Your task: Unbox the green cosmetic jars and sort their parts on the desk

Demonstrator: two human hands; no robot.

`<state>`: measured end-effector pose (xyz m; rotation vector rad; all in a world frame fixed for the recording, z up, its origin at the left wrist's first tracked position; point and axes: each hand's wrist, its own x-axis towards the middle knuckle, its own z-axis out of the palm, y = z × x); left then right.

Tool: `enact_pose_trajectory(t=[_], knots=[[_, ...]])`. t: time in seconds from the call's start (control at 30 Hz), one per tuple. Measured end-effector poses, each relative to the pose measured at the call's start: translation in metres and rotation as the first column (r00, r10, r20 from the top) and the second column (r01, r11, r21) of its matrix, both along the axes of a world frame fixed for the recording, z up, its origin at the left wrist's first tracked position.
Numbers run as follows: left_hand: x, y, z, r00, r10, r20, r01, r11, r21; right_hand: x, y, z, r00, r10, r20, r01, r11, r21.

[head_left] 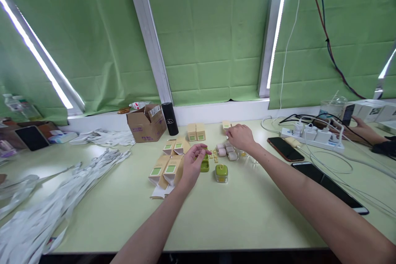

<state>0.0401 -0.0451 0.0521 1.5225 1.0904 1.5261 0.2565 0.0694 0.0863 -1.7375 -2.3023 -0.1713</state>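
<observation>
My left hand hovers with fingers apart over green lids, partly covering them. Farther back, my right hand has its fingers closed at the right side of a small kraft box. Beside the lids lie small yellow pieces, too small to make out. Several whitish rounded pieces sit in a cluster under my right hand. A clear little jar with a green lid stands in front. Clear containers are partly hidden by my right wrist. Several open kraft boxes stand left of my left hand.
Two kraft boxes stand farther back. A cardboard carton and black cylinder are behind them. White strips cover the left. Phones, cables and a power strip lie right, near another person's hand.
</observation>
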Motion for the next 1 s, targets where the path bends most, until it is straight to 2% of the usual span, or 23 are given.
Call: enact_pose_trajectory(t=[0.1,0.13,0.2,0.3,0.43,0.53,0.63,0.73,0.87,1.0], knots=[[-0.002,0.000,-0.005,0.976,0.033,-0.216,-0.017,0.997,0.073,0.001,-0.029,-0.002,0.997,-0.014,-0.080,0.021,0.996,0.092],[-0.003,0.000,-0.006,0.953,0.036,-0.302,-0.006,0.995,0.099,0.001,-0.039,-0.006,0.983,0.009,-0.181,0.016,0.991,0.135],[-0.004,-0.001,-0.007,0.889,0.020,-0.458,0.036,0.993,0.113,0.001,-0.056,-0.018,0.930,0.071,-0.361,-0.011,0.986,0.166],[-0.005,-0.004,-0.008,0.772,-0.040,-0.634,0.098,0.994,0.056,0.000,-0.074,-0.042,0.828,0.128,-0.546,-0.083,0.991,0.106],[-0.004,-0.008,-0.007,0.672,-0.134,-0.729,0.175,0.984,-0.019,-0.001,-0.078,-0.067,0.778,0.107,-0.619,-0.143,0.990,-0.009],[-0.001,-0.012,-0.007,0.651,-0.123,-0.749,0.152,0.988,-0.030,-0.003,-0.074,-0.076,0.747,0.121,-0.654,-0.184,0.983,-0.029],[0.002,-0.014,-0.006,0.628,-0.123,-0.768,0.112,0.991,-0.067,-0.006,-0.072,-0.084,0.672,0.149,-0.725,-0.234,0.972,-0.017],[0.002,-0.011,-0.008,0.674,-0.103,-0.732,0.056,0.995,-0.088,-0.011,-0.072,-0.092,0.560,0.162,-0.812,-0.289,0.957,-0.008],[-0.004,0.002,-0.013,0.831,-0.041,-0.555,-0.007,0.996,-0.084,-0.015,-0.072,-0.100,0.431,0.126,-0.894,-0.382,0.923,-0.054],[-0.010,0.013,-0.016,0.893,0.011,-0.449,-0.023,1.000,-0.020,-0.016,-0.070,-0.103,0.427,0.130,-0.895,-0.405,0.912,-0.061]])
